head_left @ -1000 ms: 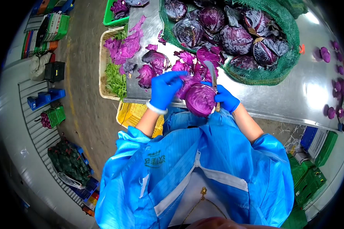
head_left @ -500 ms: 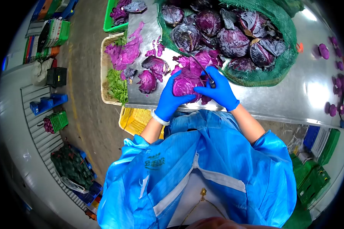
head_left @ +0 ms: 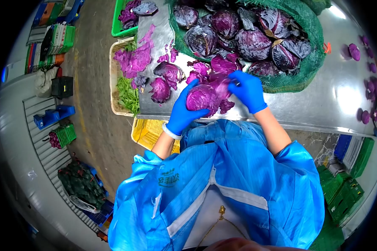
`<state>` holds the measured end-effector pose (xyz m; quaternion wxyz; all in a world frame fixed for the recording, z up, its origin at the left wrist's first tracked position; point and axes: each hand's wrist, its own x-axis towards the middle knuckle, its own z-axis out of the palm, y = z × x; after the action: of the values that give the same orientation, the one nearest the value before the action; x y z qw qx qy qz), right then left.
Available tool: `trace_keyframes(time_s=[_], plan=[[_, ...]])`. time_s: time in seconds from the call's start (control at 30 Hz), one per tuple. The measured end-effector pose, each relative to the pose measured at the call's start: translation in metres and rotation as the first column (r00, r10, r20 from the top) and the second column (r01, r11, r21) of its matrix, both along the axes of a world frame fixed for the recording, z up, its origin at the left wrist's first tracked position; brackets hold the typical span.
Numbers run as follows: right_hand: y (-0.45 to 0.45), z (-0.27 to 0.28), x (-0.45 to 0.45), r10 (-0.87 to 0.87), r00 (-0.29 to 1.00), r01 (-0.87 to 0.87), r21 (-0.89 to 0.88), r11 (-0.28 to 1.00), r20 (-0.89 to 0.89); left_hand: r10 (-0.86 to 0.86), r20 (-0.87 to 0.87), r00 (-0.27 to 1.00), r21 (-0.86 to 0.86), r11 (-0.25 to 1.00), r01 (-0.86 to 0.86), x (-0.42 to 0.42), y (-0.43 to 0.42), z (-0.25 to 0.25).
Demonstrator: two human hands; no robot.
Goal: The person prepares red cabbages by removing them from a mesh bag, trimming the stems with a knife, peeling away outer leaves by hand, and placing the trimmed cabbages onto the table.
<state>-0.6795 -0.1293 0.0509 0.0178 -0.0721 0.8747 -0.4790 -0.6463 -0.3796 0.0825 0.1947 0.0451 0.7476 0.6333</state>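
Note:
My left hand (head_left: 183, 109), in a blue glove, cups a peeled red cabbage (head_left: 202, 99) from its left side, just above the near edge of the metal table. My right hand (head_left: 248, 91), gloved too, is to the right of the cabbage with fingers curled. It pinches a loose purple cabbage leaf (head_left: 223, 85), which is blurred by motion. The knife is not clearly visible now. Torn leaves (head_left: 226, 65) lie just beyond the cabbage.
A green mesh sack (head_left: 299, 85) full of dark red cabbages (head_left: 252, 44) lies behind my hands. Leaf scraps (head_left: 160, 90) are scattered on the left. A cream crate (head_left: 114, 90) with green leaves stands beside the metal table (head_left: 322, 104). Small purple heads (head_left: 354, 52) sit far right.
My right hand has pulled away from the cabbage to the right and slightly up, drawing a leaf outward. The knife seen in it earlier no longer shows. My left hand stays on the cabbage.

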Motion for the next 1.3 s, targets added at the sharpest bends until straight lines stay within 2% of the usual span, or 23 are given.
trace_keyframes(time_s=[0.07,0.13,0.2,0.27,0.3,0.4,0.43,0.53,0.57,0.6,0.7,0.73,0.77,0.87,0.97,1.0,1.07,1.1,1.13,1.17,1.2,1.27,1.3], plan=[[0.019,-0.01,-0.011,-0.157,0.987,0.141,0.335,0.932,0.022,0.02,-0.052,0.998,-0.017,1.0,-0.021,0.0,0.0,0.005],[0.012,0.0,-0.007,-0.053,0.992,0.072,0.155,0.985,-0.118,-0.003,-0.135,0.991,-0.099,0.995,-0.011,-0.006,0.0,0.006],[-0.014,0.034,0.005,0.042,0.976,-0.053,-0.046,0.998,-0.213,-0.038,-0.118,0.992,-0.122,0.992,0.024,-0.007,0.003,0.006],[-0.03,0.046,0.011,0.178,0.952,-0.187,-0.015,0.982,-0.25,-0.081,-0.096,0.992,-0.141,0.988,0.067,-0.011,0.007,0.012],[-0.031,0.037,0.008,0.224,0.922,-0.213,0.07,0.975,-0.315,-0.121,-0.128,0.984,-0.154,0.983,0.101,-0.012,0.009,0.012],[-0.019,0.013,-0.009,0.162,0.972,-0.139,0.141,0.98,-0.171,-0.239,-0.179,0.955,-0.183,0.961,0.206,-0.011,0.006,0.019],[-0.012,0.009,-0.016,0.094,0.991,-0.084,0.102,0.991,-0.097,-0.185,-0.162,0.969,-0.059,0.982,0.178,-0.01,0.007,0.018],[-0.012,0.04,-0.007,0.164,0.982,-0.178,-0.171,0.969,-0.093,-0.112,-0.149,0.982,-0.129,0.987,0.093,-0.009,0.005,0.017],[-0.016,0.056,0.0,0.249,0.965,-0.26,-0.16,0.952,-0.088,-0.127,-0.122,0.984,-0.106,0.988,0.115,-0.007,0.003,0.015],[-0.021,0.066,0.003,0.322,0.923,-0.343,-0.071,0.937,-0.21,-0.146,-0.104,0.984,-0.081,0.987,0.138,-0.009,0.002,0.012],[-0.024,0.059,-0.001,0.363,0.908,-0.362,0.045,0.931,-0.21,-0.233,-0.081,0.969,-0.01,0.972,0.233,-0.016,-0.001,0.009],[-0.02,0.05,-0.007,0.361,0.917,-0.36,0.04,0.932,-0.171,-0.265,-0.072,0.961,0.009,0.964,0.267,-0.015,-0.004,0.01],[-0.016,0.04,-0.012,0.355,0.925,-0.354,0.034,0.935,-0.132,-0.361,-0.153,0.92,-0.054,0.933,0.357,-0.02,-0.006,0.011],[-0.005,0.01,-0.018,0.084,0.992,-0.059,0.246,0.968,-0.092,-0.269,-0.091,0.959,0.08,0.958,0.277,-0.013,-0.003,0.018],[0.007,0.008,-0.022,-0.029,0.985,-0.02,0.281,0.96,0.17,-0.157,-0.125,0.98,0.172,0.969,0.177,-0.015,-0.007,0.009],[0.003,0.014,-0.021,0.03,0.978,-0.039,0.038,0.999,0.206,-0.116,-0.126,0.985,0.197,0.97,0.14,-0.015,-0.01,0.005],[-0.012,0.03,-0.007,0.159,0.955,-0.034,-0.444,0.896,0.249,-0.113,-0.128,0.985,0.212,0.967,0.138,-0.016,-0.014,0.001],[-0.015,0.032,-0.007,0.272,0.932,-0.121,-0.5,0.858,0.241,-0.115,-0.12,0.986,0.23,0.963,0.141,-0.02,-0.012,0.003],[-0.021,0.037,-0.006,0.252,0.957,-0.173,-0.414,0.894,0.144,-0.116,-0.114,0.987,0.248,0.959,0.141,-0.024,-0.009,0.006],[-0.024,0.043,-0.003,0.204,0.966,-0.119,-0.425,0.897,0.159,-0.096,-0.115,0.989,0.28,0.952,0.125,-0.025,-0.008,0.011],[-0.028,0.048,0.0,0.159,0.972,-0.068,-0.439,0.896,0.174,-0.035,-0.025,0.999,0.295,0.955,0.041,-0.026,-0.006,0.011],[-0.032,0.06,0.002,0.184,0.98,-0.197,-0.333,0.922,-0.072,0.091,0.166,0.982,0.295,0.946,-0.137,-0.024,-0.003,0.011],[-0.034,0.062,0.002,0.201,0.96,-0.249,-0.266,0.931,-0.193,0.121,0.198,0.973,0.296,0.938,-0.177,-0.023,-0.004,0.009]])
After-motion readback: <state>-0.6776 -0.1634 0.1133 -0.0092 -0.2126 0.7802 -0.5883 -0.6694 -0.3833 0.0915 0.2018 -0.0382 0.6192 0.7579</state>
